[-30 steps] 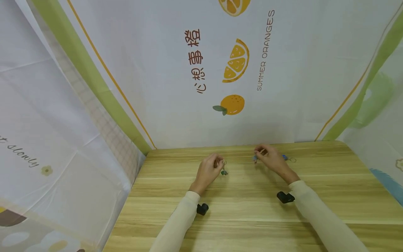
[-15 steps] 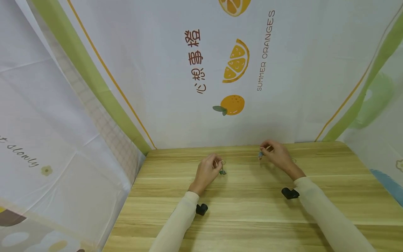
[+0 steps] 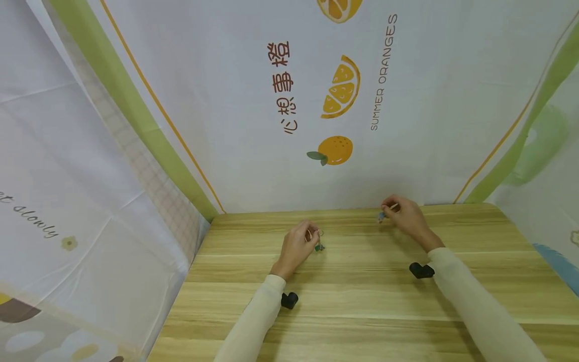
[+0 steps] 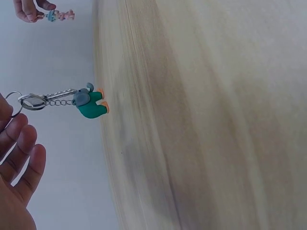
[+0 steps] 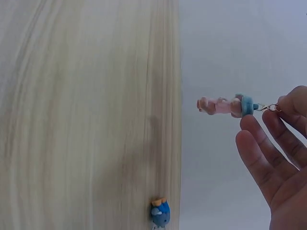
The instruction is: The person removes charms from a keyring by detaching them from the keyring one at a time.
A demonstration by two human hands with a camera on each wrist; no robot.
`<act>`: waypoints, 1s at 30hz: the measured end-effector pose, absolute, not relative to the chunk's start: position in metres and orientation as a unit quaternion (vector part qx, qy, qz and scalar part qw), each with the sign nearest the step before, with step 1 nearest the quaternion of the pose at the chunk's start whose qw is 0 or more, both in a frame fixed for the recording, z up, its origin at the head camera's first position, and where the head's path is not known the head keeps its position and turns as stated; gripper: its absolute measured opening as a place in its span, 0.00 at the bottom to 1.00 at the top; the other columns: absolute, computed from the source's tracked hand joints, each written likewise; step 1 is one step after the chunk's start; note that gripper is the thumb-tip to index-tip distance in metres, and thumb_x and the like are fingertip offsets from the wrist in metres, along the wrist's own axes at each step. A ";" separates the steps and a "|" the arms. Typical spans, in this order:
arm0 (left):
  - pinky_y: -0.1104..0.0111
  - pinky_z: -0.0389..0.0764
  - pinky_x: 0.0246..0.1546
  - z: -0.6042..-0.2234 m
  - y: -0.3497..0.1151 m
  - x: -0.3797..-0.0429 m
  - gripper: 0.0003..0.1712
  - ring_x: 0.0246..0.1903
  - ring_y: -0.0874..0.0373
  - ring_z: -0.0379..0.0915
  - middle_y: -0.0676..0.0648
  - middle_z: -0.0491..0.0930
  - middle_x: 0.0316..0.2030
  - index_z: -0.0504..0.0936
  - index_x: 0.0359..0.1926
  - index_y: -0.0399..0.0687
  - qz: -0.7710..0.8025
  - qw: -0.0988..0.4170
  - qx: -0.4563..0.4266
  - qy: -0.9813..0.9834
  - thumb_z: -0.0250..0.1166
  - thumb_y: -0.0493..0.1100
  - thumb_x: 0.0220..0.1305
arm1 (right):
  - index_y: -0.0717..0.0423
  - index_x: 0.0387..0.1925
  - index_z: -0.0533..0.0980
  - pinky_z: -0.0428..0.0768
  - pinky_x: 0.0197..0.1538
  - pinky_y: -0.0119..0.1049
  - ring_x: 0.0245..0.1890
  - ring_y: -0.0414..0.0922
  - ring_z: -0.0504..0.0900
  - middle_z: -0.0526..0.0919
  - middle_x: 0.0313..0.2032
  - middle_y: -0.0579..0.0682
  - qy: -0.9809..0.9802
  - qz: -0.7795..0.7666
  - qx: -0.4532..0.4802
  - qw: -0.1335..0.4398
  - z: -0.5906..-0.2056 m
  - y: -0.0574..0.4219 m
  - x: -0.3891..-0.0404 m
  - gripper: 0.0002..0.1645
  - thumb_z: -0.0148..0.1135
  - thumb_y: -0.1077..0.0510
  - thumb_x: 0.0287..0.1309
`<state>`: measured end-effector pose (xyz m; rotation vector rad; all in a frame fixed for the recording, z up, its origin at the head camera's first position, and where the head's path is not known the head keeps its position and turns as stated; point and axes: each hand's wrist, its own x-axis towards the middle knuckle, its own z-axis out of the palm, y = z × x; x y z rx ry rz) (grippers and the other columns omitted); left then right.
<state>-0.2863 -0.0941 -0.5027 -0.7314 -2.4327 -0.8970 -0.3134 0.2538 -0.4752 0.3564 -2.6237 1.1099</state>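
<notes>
By its metal ring, my left hand [image 3: 296,247] pinches a keychain with a green, grey-headed elephant figure [image 4: 90,103] on orange feet. The figure dangles from a short chain over the back part of the table. Farther right, my right hand [image 3: 409,219] grips a second keychain by its clasp, between thumb and finger. Its charm is a pale pink figure [image 5: 221,105] with a blue top, hanging down. A blue keychain figure with orange feet [image 5: 161,214] lies on the table near the back edge; in the head view the right hand hides it.
The wood-grain table [image 3: 353,296] ends at a white cloth wall [image 3: 253,171] with orange prints. Cloth also hangs at the left and right sides. A black wrist camera [image 3: 289,300] sits at the left cuff, another black camera [image 3: 421,270] at the right one.
My right hand has moved right and toward the back wall with the pink-figure keychain, covering the blue one in the head view. The left hand has stayed almost still.
</notes>
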 end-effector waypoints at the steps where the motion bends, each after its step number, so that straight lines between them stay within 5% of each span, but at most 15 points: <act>1: 0.78 0.72 0.26 -0.503 -0.094 -0.286 0.03 0.27 0.62 0.76 0.49 0.85 0.33 0.86 0.43 0.45 -0.325 0.222 -0.264 -0.881 0.66 0.36 0.72 | 0.61 0.53 0.82 0.85 0.47 0.58 0.48 0.62 0.86 0.86 0.50 0.64 -0.906 0.383 0.121 0.133 -0.475 0.255 -0.314 0.14 0.58 0.55 0.80; 14: 0.76 0.74 0.27 -0.503 -0.094 -0.284 0.03 0.27 0.59 0.78 0.48 0.85 0.32 0.86 0.42 0.43 -0.328 0.228 -0.269 -0.876 0.66 0.35 0.71 | 0.64 0.57 0.79 0.84 0.52 0.62 0.52 0.64 0.85 0.84 0.55 0.66 -0.914 0.374 0.107 0.114 -0.476 0.274 -0.322 0.18 0.55 0.53 0.81; 30: 0.77 0.74 0.28 -0.504 -0.096 -0.285 0.03 0.27 0.63 0.75 0.50 0.85 0.32 0.86 0.43 0.45 -0.320 0.219 -0.268 -0.882 0.66 0.36 0.73 | 0.64 0.59 0.77 0.87 0.47 0.55 0.53 0.64 0.85 0.83 0.56 0.66 -0.919 0.378 0.075 0.084 -0.492 0.297 -0.333 0.20 0.53 0.53 0.82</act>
